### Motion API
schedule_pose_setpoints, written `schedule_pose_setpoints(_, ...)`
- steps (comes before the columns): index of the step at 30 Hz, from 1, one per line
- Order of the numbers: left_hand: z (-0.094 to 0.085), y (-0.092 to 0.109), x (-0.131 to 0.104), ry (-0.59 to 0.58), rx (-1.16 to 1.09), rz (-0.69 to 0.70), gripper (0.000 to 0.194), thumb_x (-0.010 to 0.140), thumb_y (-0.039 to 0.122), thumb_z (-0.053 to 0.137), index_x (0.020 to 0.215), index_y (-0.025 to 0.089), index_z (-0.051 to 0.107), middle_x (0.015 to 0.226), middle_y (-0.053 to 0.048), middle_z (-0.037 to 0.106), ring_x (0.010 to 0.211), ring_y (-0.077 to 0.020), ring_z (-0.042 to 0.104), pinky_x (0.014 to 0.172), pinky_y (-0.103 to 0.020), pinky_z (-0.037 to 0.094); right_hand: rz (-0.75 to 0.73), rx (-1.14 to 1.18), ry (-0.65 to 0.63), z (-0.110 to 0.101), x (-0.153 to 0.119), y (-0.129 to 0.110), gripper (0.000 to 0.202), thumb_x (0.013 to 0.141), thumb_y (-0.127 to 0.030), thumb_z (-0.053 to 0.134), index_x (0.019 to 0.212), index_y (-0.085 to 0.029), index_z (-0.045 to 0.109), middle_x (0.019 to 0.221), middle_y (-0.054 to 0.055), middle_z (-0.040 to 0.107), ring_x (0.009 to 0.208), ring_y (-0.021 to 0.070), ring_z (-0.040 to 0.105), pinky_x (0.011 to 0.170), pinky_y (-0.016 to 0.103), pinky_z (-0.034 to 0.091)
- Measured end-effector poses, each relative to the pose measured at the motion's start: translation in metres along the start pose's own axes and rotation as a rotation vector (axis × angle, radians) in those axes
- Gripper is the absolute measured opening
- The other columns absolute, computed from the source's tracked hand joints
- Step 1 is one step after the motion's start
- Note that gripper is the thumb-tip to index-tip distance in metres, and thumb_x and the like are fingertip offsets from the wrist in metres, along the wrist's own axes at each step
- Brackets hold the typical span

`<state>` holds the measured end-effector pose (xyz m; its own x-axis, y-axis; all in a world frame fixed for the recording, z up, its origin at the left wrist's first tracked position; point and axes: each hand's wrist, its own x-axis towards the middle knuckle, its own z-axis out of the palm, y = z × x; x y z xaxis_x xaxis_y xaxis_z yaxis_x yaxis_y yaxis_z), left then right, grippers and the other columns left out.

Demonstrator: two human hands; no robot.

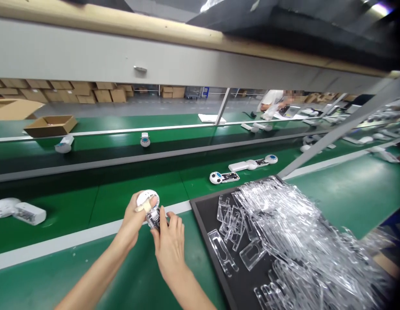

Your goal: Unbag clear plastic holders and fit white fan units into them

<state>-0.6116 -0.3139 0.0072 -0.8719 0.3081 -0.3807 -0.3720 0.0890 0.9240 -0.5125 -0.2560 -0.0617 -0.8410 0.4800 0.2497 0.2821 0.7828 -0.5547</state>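
In left hand (133,215), white round-headed device (149,199)

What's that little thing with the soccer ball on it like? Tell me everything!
The soccer-ball thing has a round white head with black patches and a blue spot. Joined to it is an open rectangular body with a white rim and dark parts inside, too small to make out. It looks like hard plastic. It lies flat on the green belt, just past the black tray, with its head toward the left. Neither the left hand nor the right hand touches it.
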Motion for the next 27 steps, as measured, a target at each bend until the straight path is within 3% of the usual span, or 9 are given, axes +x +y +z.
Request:
schedule_pose_setpoints(3, -0.007, -0.002, -0.002, -0.006, -0.107, 0.017, 0.060, 0.060, 0.049, 0.075, 0.108, 0.018, 0.055, 0.103, -0.008, 0.063, 0.088, -0.0221, 0.061, 0.073, -0.033, 0.048, 0.034, 0.082, -0.051, 0.001, -0.010, 0.004, 0.066, 0.088, -0.021, 0.046, 0.146, -0.031, 0.016, 0.114, 0.011, 0.053, 0.098, 0.0278, 0.055, 0.075, 0.043, 0.052)
schedule_pose_setpoints(6, -0.015, -0.015, -0.006, -0.138, -0.261, -0.003, 0.056, 0.063, 0.046, 0.075, 0.108, 0.017, 0.057, 0.106, -0.009, 0.064, 0.096, -0.0233, 0.060, 0.079, -0.033, 0.047, 0.046, 0.155, -0.090, -0.010, -0.018, 0.004, 0.069, 0.089, -0.017, 0.043, 0.146, -0.036, 0.009, 0.103, 0.006, 0.055, 0.090, 0.0226, 0.056, 0.071, 0.036, 0.054)
schedule_pose_setpoints(9, -0.023, -0.033, -0.012, -0.324, -0.376, -0.181, 0.055, 0.062, 0.044, 0.077, 0.105, 0.015, 0.060, 0.106, -0.010, 0.065, 0.102, -0.0248, 0.059, 0.084, -0.033, 0.047, 0.022, 0.125, -0.056, -0.023, -0.025, -0.007, 0.067, 0.088, -0.015, 0.048, 0.144, -0.038, 0.020, 0.108, 0.006, 0.053, 0.097, 0.0224, 0.053, 0.083, 0.039, 0.051)
schedule_pose_setpoints(12, -0.031, -0.048, -0.018, -0.344, -0.330, -0.304, 0.054, 0.061, 0.044, 0.078, 0.103, 0.014, 0.062, 0.104, -0.011, 0.066, 0.102, -0.0257, 0.059, 0.081, -0.032, 0.049, 0.060, 0.131, -0.063, -0.026, -0.032, -0.022, 0.058, 0.086, -0.020, 0.053, 0.139, -0.037, 0.035, 0.110, 0.005, 0.054, 0.101, 0.0220, 0.053, 0.088, 0.038, 0.049)
schedule_pose_setpoints(14, -0.036, -0.051, -0.023, -0.308, -0.298, -0.280, 0.054, 0.060, 0.046, 0.078, 0.102, 0.015, 0.063, 0.103, -0.010, 0.067, 0.103, -0.0264, 0.059, 0.077, -0.031, 0.050, 0.216, 0.241, 0.006, -0.021, -0.032, -0.029, 0.043, 0.089, -0.028, 0.048, 0.132, -0.032, 0.046, 0.107, 0.004, 0.058, 0.099, 0.0199, 0.056, 0.086, 0.034, 0.049)
schedule_pose_setpoints(16, -0.038, -0.049, -0.031, -0.269, -0.284, -0.220, 0.056, 0.057, 0.047, 0.078, 0.102, 0.018, 0.063, 0.104, -0.008, 0.067, 0.106, -0.0268, 0.058, 0.078, -0.031, 0.050, 0.472, 0.391, 0.160, -0.012, -0.028, -0.030, 0.032, 0.093, -0.035, 0.037, 0.110, -0.022, 0.060, 0.092, 0.004, 0.063, 0.086, 0.0182, 0.060, 0.076, 0.030, 0.050)
schedule_pose_setpoints(19, -0.040, -0.049, -0.040, -0.208, -0.227, -0.095, 0.055, 0.056, 0.049, 0.078, 0.101, 0.022, 0.062, 0.112, -0.006, 0.064, 0.111, -0.0276, 0.055, 0.087, -0.034, 0.047, 0.726, 0.557, 0.355, 0.000, -0.021, -0.029, 0.047, 0.093, -0.042, 0.027, 0.064, -0.019, 0.057, 0.062, 0.002, 0.059, 0.062, 0.0171, 0.057, 0.060, 0.027, 0.046)
schedule_pose_setpoints(24, -0.037, -0.063, -0.035, -0.194, -0.133, -0.081, 0.053, 0.040, 0.050, 0.082, 0.081, 0.021, 0.067, 0.087, -0.007, 0.070, 0.097, -0.0345, 0.061, 0.084, -0.041, 0.051, 0.696, 0.541, 0.441, -0.004, -0.018, -0.037, 0.048, 0.092, -0.043, 0.025, 0.057, -0.020, 0.049, 0.055, 0.001, 0.055, 0.058, 0.0158, 0.054, 0.056, 0.025, 0.041)
schedule_pose_setpoints(27, -0.032, -0.067, -0.016, -0.235, -0.166, -0.185, 0.051, 0.050, 0.048, 0.078, 0.092, 0.023, 0.066, 0.086, -0.006, 0.071, 0.096, -0.0321, 0.063, 0.078, -0.040, 0.054, 0.561, 0.394, 0.233, -0.020, -0.022, -0.023, 0.049, 0.095, -0.036, 0.024, 0.060, -0.019, 0.054, 0.056, -0.001, 0.055, 0.057, 0.0138, 0.054, 0.054, 0.023, 0.040)
